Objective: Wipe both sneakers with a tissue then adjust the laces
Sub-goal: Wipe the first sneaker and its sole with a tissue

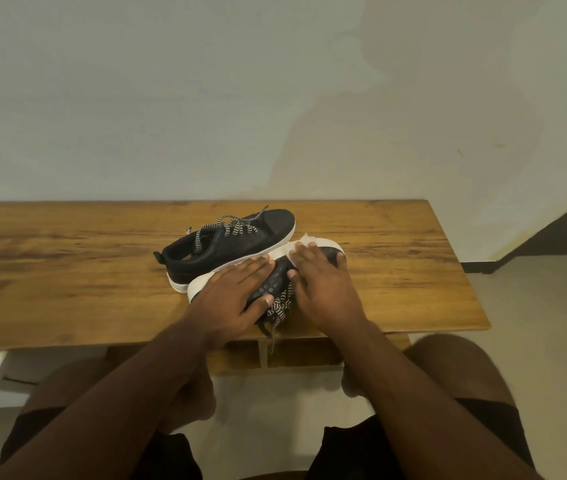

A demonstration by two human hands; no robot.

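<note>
Two black sneakers with white soles and zigzag black-and-white laces lie on the wooden table (67, 258). The far sneaker (240, 240) stands upright, toe to the right. The near sneaker (271, 284) is tipped on its side under my hands. My left hand (230, 299) grips its middle, fingers over the sole edge and thumb on the dark upper. My right hand (323, 285) presses a white tissue (304, 242) against the toe, with the thumb curled round the toe end. Only the tissue's edge shows past my fingers. Loose laces (278, 310) hang over the table's front edge.
The table runs wide to the left and ends at right near a dark doorway (552, 233). A shelf divider (263, 353) shows under the tabletop. My knees in dark shorts sit below the front edge. A pale wall stands behind the table.
</note>
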